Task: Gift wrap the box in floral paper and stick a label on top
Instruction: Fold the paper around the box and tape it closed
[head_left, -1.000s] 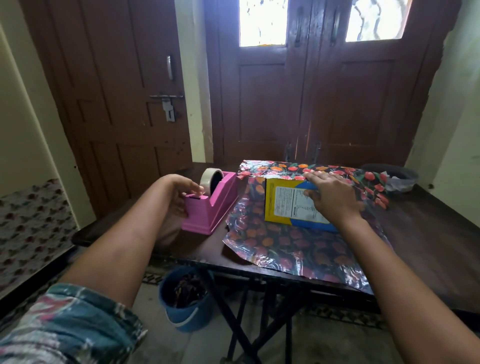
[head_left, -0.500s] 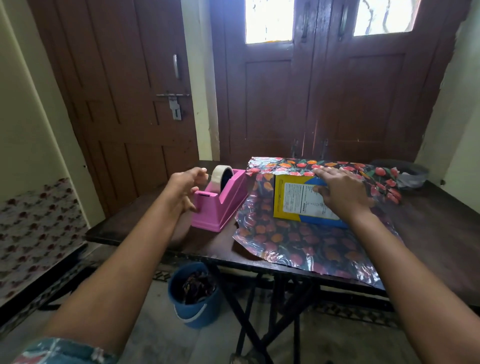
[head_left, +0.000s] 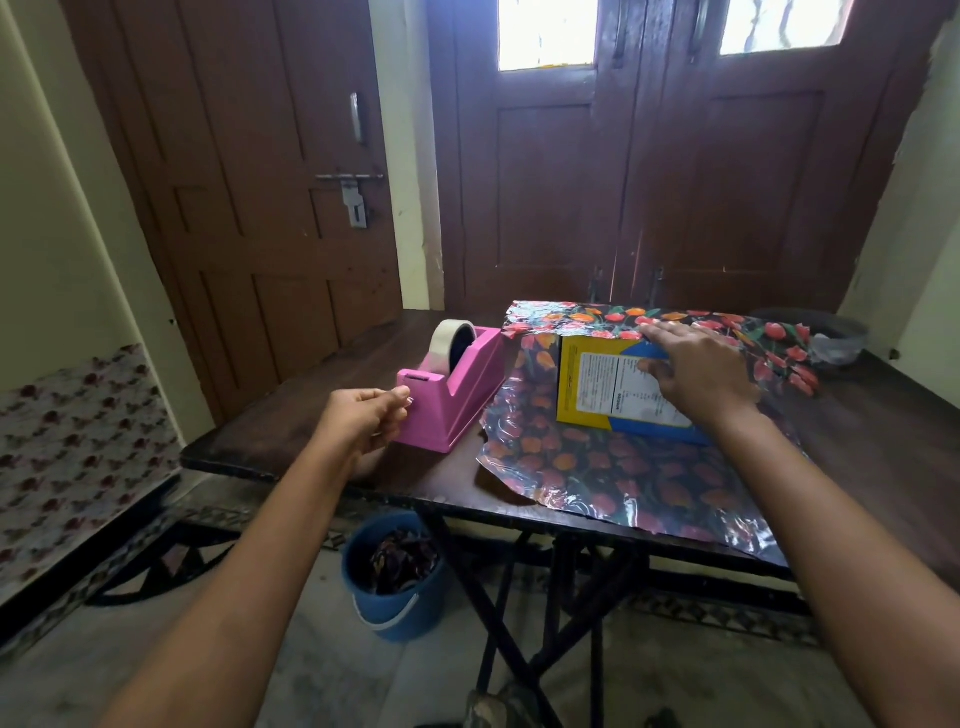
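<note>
While the right hand (head_left: 696, 374) flat-palmed pins paper (head_left: 597, 467) on the box (head_left: 597, 384) at centre, left fingers (head_left: 395, 402) pinch at the dispenser (head_left: 452, 395); taping, label remain.

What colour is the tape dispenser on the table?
Pink; the plastic tape dispenser shows best in the head view.

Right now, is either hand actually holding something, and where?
The left hand pinches at the pink tape dispenser's cutter end; tape there cannot be told. The right hand presses flat on the box, gripping nothing.
</note>
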